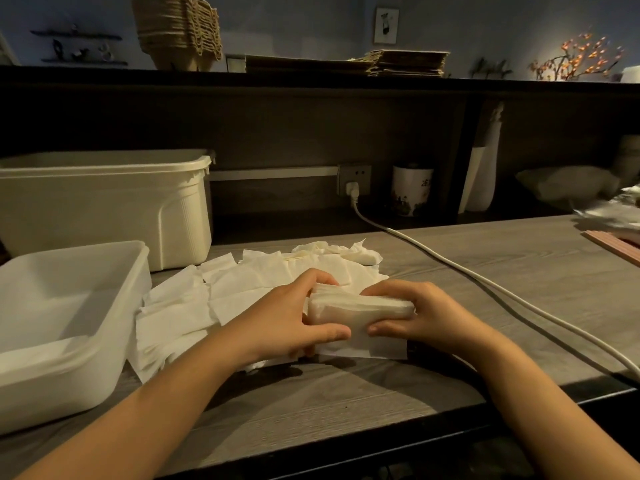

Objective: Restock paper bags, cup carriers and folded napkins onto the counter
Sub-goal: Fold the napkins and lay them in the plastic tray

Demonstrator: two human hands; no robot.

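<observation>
1. Squaring up, head view: left hand (294,317) and right hand (422,313) squeeze the folded napkin stack (360,306) by its ends, over loose napkins (214,299) near the worktop's (467,271) front edge.
2. Next, probably: carry it level to the upper counter (311,77).

Napkins (242,289): white. Table (450,271): grey wood grain. Front tub (69,341): white; rear bin (104,202): cream. Cable (450,268): white. Cup carriers (176,29) and paper bags (408,62): brown.
</observation>
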